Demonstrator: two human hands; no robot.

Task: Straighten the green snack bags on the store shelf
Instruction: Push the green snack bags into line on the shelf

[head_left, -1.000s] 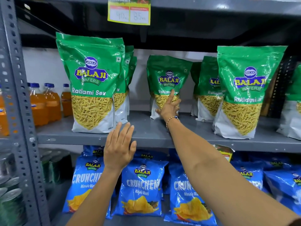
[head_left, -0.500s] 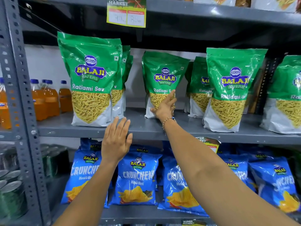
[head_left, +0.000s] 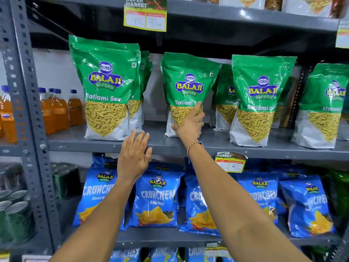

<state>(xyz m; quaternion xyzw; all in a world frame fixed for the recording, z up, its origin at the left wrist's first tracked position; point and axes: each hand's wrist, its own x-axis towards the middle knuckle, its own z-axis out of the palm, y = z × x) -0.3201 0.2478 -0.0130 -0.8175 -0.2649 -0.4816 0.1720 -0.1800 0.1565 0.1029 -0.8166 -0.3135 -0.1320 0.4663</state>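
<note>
Green Balaji Ratlami Sev bags stand in rows on the grey middle shelf (head_left: 207,146). The left bag (head_left: 105,86) stands upright at the shelf front with more bags behind it. My right hand (head_left: 189,125) grips the lower part of the middle bag (head_left: 187,82), thumb on its left bottom edge and fingers on its front. To the right stand another front bag (head_left: 260,97) and a far-right bag (head_left: 324,104). My left hand (head_left: 135,157) hovers flat with fingers spread, just in front of the shelf edge, holding nothing.
Blue Crunchem bags (head_left: 156,197) fill the shelf below. Orange drink bottles (head_left: 56,110) stand at the left behind the perforated upright (head_left: 28,110). Yellow price tags (head_left: 145,15) hang from shelf edges. Cans (head_left: 15,210) sit at the lower left.
The middle green bag has come forward toward the shelf front under my right hand. My left hand stayed in front of the shelf edge. The camera shifted slightly right and down.
</note>
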